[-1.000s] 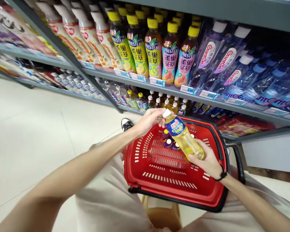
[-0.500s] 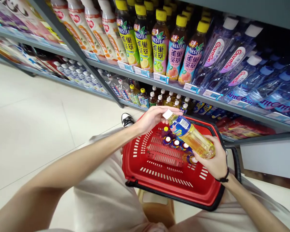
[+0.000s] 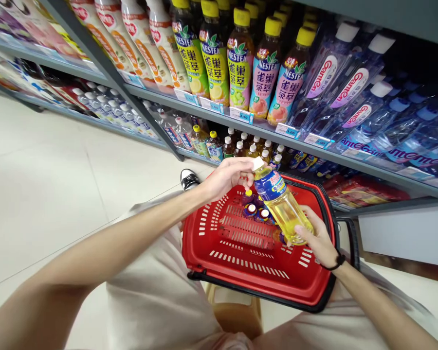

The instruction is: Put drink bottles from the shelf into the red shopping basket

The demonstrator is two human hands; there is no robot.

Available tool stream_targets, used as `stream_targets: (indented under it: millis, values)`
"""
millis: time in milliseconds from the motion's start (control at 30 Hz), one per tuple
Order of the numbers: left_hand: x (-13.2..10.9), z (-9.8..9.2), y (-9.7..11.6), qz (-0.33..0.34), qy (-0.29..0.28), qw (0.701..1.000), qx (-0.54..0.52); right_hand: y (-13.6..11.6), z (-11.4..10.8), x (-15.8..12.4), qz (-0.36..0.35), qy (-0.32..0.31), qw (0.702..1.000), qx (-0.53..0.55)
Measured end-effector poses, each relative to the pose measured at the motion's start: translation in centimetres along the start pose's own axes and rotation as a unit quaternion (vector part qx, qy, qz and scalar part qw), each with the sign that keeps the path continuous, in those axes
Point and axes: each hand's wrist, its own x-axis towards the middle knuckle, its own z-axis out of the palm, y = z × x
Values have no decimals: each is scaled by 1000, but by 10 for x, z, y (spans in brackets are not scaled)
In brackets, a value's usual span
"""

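Note:
A bottle of yellow drink (image 3: 285, 210) with a blue label and white cap is tilted over the red basket (image 3: 237, 272). My right hand (image 3: 316, 236) grips its base, thumb across the front. At the cap, my left hand (image 3: 231, 177) has its fingers curled and touching the neck area. Inside the basket stand several dark bottles with white caps (image 3: 251, 209) and one with a yellow cap (image 3: 247, 194). Another bottle lies partly hidden below the held one.
Shelves of drinks run across the front, with Nestea bottles (image 3: 241, 73), Ganten water bottles (image 3: 350, 87) and white bottles (image 3: 138, 39). The grey shelf edge (image 3: 211, 114) lies beyond the basket. A tan stool (image 3: 237, 311) sits below the basket.
The held bottle has turned, so its barcode no longer shows and its front label does. It now leans more upright, and my left fingers have curled in at the cap.

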Motion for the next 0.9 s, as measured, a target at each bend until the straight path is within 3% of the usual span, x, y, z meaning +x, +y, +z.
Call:
stream_targets:
  millis: [233, 500, 567, 700, 900]
  values:
    - [0, 6, -5, 47, 102, 991, 75, -9, 6, 4, 68, -83, 983, 152]
    - [6, 2, -6, 55, 190, 973, 119, -10, 11, 3, 28, -27, 991, 127]
    - [7, -1, -6, 50, 180, 975, 119, -11, 10, 3, 22, -28, 993, 114]
    - [4, -2, -4, 37, 100, 992, 71, -10, 2, 2, 24, -46, 990, 128]
    - [-2, 6, -5, 36, 41, 998, 35, -5, -4, -2, 85, -100, 978, 162]
